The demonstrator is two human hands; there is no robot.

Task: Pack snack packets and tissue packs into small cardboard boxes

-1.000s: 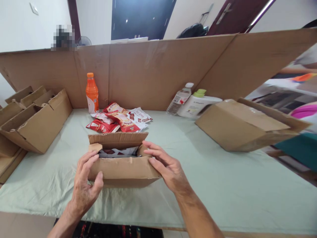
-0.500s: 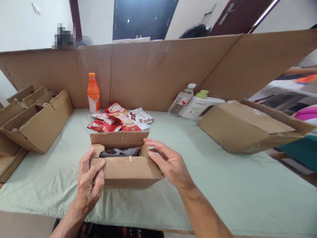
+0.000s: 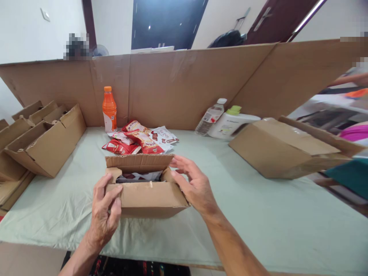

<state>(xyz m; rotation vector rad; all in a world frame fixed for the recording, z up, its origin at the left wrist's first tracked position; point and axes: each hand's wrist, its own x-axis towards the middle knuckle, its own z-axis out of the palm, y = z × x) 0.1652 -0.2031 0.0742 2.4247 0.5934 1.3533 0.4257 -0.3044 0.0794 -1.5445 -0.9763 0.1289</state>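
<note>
A small cardboard box point(image 3: 152, 195) stands on the green cloth with its top open and its back flap upright. Inside lies a white packet with dark red marks point(image 3: 140, 176), partly hidden by the front flap. My left hand point(image 3: 105, 207) is closed around the box's left end, its thumb and fingers on the front flap and corner. At the right end, my right hand point(image 3: 195, 186) holds the box, with the thumb by the side flap and the fingers along the back flap's edge. Just behind the box is a pile of red and white snack packets point(image 3: 140, 138).
An orange drink bottle point(image 3: 109, 111) stands by the cardboard partition point(image 3: 184, 84). A clear water bottle point(image 3: 209, 117) and a white bottle with a green cap point(image 3: 227, 124) lean further right. Other cardboard boxes stand left point(image 3: 54, 143) and right point(image 3: 267, 149). A person's arm shows far right.
My right hand's fingers have shifted slightly up along the back flap's edge. The left hand stays on the box, and the whole view has moved a little.
</note>
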